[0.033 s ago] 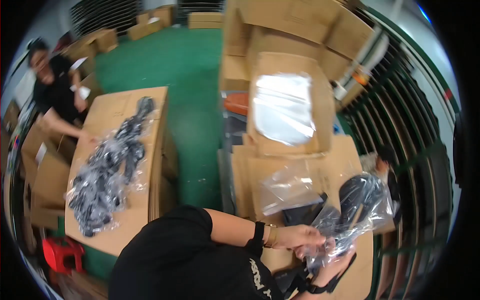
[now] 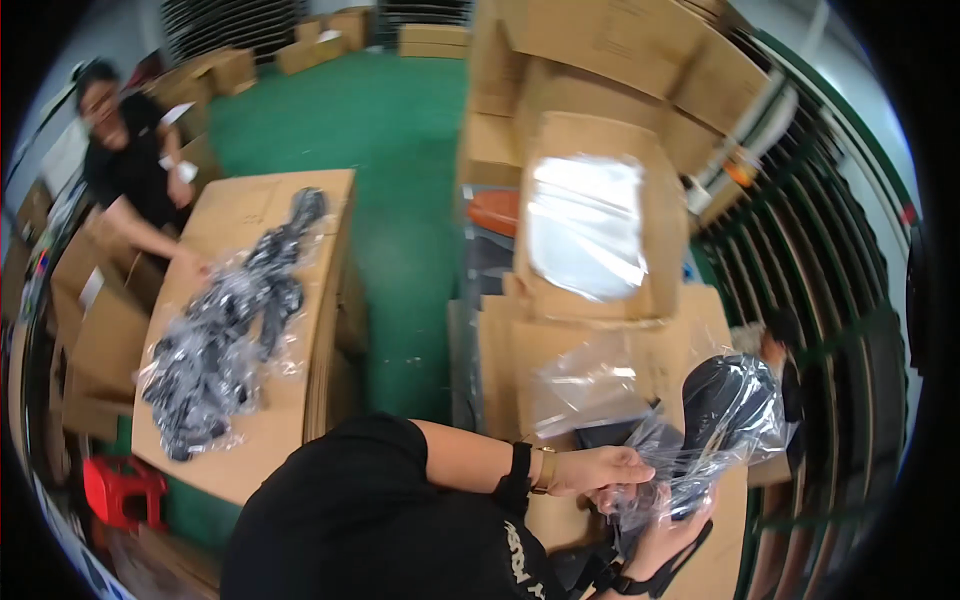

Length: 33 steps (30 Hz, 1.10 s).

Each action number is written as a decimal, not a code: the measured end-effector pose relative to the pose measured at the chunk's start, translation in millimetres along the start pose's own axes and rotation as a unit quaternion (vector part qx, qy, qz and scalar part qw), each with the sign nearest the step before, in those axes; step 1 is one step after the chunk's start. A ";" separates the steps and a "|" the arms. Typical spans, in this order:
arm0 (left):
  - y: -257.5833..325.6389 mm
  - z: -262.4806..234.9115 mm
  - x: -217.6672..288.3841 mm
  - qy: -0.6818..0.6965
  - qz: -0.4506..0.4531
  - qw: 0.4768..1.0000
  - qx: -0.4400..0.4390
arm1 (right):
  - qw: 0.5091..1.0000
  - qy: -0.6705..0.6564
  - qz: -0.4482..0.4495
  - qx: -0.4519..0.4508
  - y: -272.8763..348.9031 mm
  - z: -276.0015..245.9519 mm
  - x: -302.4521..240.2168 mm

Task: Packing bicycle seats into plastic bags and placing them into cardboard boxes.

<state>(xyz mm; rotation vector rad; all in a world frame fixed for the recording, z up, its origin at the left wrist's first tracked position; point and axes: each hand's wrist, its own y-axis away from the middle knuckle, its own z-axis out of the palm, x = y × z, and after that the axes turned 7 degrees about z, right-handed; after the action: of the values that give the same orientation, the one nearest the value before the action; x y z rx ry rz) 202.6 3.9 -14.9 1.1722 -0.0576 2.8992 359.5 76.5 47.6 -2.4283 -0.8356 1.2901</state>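
My left hand [image 2: 600, 470] pinches the mouth of a clear plastic bag [image 2: 700, 460] at the lower right. Inside the bag is a black shoe-like item [image 2: 725, 405], its far end raised. My right hand [image 2: 665, 545] grips the same bag from below, with a black strap at the wrist. Both hands hover over a cardboard work surface [image 2: 510, 350]. Another empty clear bag [image 2: 590, 385] lies flat on the cardboard just beyond my left hand. A gold watch and a black band sit on my left wrist.
A stack of clear bags [image 2: 585, 225] rests on a cardboard box ahead. On the left, a cardboard table [image 2: 300, 400] carries a pile of bagged black items [image 2: 220, 340], with a co-worker [image 2: 130, 160] beside it. Also in view: red stool [image 2: 120, 490], green floor [image 2: 400, 200], dark fence [image 2: 830, 250].
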 end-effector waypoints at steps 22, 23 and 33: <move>499.5 -357.5 36.3 -0.524 -0.118 0.090 0.839 | 0.958 -0.073 0.194 -0.198 28.4 -39.5 36.1; 510.7 -340.9 53.5 -0.656 -0.212 0.229 0.687 | 0.960 -0.058 0.227 -0.155 39.9 -42.7 30.7; 486.4 -387.8 99.0 -0.611 -0.218 0.180 0.739 | 0.931 0.205 0.281 -0.105 78.5 -83.3 55.9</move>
<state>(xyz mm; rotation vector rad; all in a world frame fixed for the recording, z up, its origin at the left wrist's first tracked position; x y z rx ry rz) -150.9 -466.9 -238.7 2.1371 2.5239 -0.1676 481.1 50.2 19.9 -3.0954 -0.1675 0.7993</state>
